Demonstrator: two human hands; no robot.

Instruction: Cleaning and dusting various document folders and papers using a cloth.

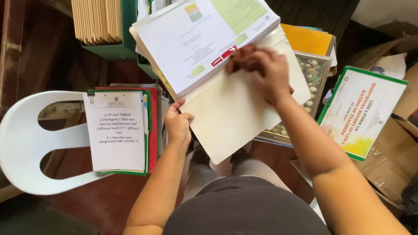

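My left hand [177, 123] grips the lower left edge of an open cream folder [230, 112] held over my lap. A thick stack of printed pages [202, 32] lies on the folder's upper half, tilted up to the right. My right hand [262, 69] presses its fingers on the lower right edge of that stack, where the pages meet the bare cream sheet.
A white plastic chair [23, 140] at left carries a pile of red and green folders [120, 132] topped by a printed sheet. Brown envelopes in a green file box [102, 10] stand behind. A green-edged booklet [363, 112], a framed picture [315, 76] and cardboard boxes [399, 156] lie right.
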